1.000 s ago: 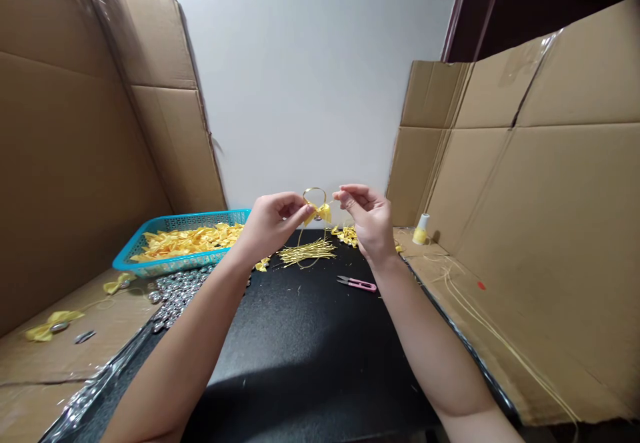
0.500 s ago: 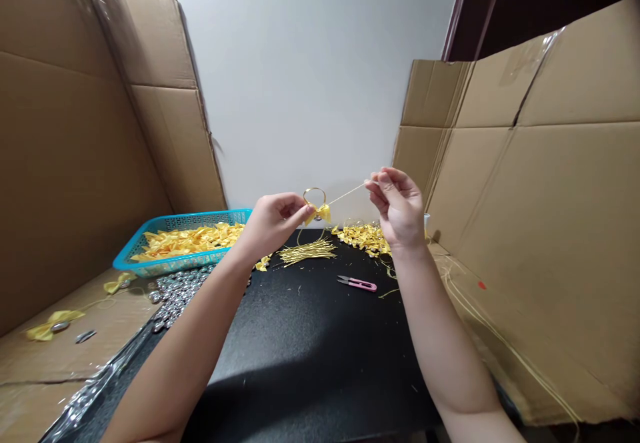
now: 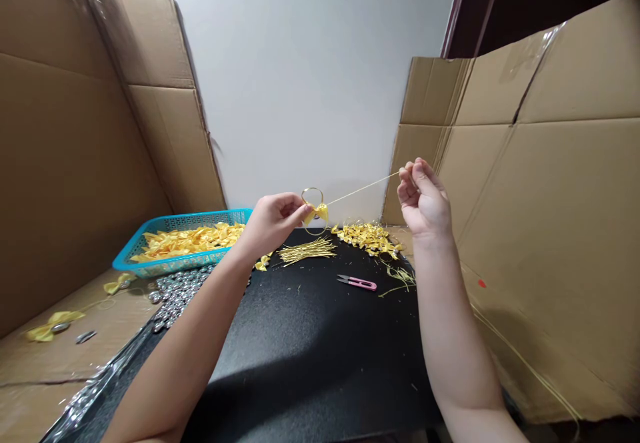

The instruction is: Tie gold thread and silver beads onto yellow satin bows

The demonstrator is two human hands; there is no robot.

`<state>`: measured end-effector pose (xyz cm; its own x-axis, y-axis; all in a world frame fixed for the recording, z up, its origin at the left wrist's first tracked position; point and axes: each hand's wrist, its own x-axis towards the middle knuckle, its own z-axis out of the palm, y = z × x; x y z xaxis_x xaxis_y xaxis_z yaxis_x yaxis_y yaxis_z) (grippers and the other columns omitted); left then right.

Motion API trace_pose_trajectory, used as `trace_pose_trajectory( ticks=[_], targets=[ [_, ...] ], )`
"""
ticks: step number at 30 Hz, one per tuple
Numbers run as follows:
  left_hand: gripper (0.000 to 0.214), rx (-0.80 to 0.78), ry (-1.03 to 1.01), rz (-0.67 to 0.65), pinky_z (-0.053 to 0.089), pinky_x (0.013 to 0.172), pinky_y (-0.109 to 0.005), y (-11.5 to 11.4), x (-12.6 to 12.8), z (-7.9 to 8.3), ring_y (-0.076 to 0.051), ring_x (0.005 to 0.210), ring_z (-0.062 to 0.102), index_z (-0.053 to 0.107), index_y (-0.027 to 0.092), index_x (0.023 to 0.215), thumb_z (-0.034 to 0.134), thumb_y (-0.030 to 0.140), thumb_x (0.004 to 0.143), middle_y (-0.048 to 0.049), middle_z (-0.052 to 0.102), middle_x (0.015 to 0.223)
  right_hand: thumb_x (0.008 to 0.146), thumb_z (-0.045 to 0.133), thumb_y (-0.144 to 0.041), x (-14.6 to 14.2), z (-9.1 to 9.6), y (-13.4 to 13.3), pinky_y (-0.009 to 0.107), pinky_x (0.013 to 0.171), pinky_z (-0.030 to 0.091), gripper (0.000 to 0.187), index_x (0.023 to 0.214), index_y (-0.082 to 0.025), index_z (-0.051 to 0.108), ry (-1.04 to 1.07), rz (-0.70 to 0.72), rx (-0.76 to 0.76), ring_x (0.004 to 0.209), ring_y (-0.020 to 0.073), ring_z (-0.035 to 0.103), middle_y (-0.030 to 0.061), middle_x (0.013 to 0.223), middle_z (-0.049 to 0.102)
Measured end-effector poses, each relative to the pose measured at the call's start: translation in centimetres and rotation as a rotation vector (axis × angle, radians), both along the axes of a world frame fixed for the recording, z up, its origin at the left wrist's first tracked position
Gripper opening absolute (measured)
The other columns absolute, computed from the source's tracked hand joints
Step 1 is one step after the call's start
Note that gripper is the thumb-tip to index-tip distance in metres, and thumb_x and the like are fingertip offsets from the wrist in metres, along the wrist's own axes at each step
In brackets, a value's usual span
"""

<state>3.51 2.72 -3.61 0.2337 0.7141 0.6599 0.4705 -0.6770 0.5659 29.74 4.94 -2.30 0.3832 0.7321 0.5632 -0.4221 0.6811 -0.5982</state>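
My left hand (image 3: 273,219) is raised over the black table (image 3: 310,349) and pinches a small yellow ribbon bow (image 3: 319,213) with a gold cord loop above it. A thin gold cord (image 3: 363,189) runs taut from the bow up and to the right. My right hand (image 3: 423,199) is closed, pinching the far end of that cord, well apart from the left hand.
A teal basket (image 3: 150,233) of yellow bows stands at the back left, with several silver metal pieces (image 3: 175,296) in front of it. A bundle of gold cords (image 3: 306,251), a pile of finished bows (image 3: 367,236) and pink snips (image 3: 359,283) lie on the table. Cardboard walls (image 3: 550,196) enclose both sides.
My right hand has moved up and to the right, drawing the gold cord out taut from the bow. My left hand has stayed in place with the bow.
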Motion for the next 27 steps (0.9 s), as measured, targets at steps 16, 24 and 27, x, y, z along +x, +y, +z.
trace_pose_trajectory(
  ticks=[16, 24, 27],
  targets=[
    [0.023, 0.123, 0.083, 0.137, 0.030, 0.049, -0.022, 1.7, -0.4, -0.8, -0.009, 0.050, 0.037, 0.059, 0.016, 0.063, 0.058, 0.030, 0.082, 0.0027, 0.049, 0.054, 0.077, 0.072, -0.016, 2.4, 0.8, 0.1, 0.008, 0.062, 0.055, 0.007, 0.077, -0.023, 0.071, 0.167, 0.159, -0.062, 0.064, 0.0010, 0.064, -0.0074, 0.072, 0.068],
    [0.023, 0.151, 0.122, 0.170, 0.029, 0.048, -0.020, 2.3, -0.7, -1.2, -0.008, 0.049, 0.035, 0.057, 0.015, 0.062, 0.058, 0.025, 0.082, 0.0042, 0.046, 0.052, 0.088, 0.056, -0.006, 2.0, 2.1, -1.2, 0.003, 0.051, 0.052, 0.026, 0.066, -0.019, 0.065, 0.357, 0.180, -0.127, 0.053, -0.0012, 0.060, -0.0067, 0.064, 0.065],
    [0.022, 0.141, 0.120, 0.171, 0.030, 0.048, -0.020, 2.4, -0.7, -1.2, -0.007, 0.049, 0.035, 0.058, 0.015, 0.063, 0.058, 0.025, 0.082, 0.0042, 0.046, 0.053, 0.085, 0.059, -0.007, 1.8, 1.9, -0.9, 0.004, 0.052, 0.053, 0.022, 0.067, -0.018, 0.064, 0.352, 0.170, -0.111, 0.056, -0.0006, 0.062, -0.0063, 0.066, 0.066]
  ],
)
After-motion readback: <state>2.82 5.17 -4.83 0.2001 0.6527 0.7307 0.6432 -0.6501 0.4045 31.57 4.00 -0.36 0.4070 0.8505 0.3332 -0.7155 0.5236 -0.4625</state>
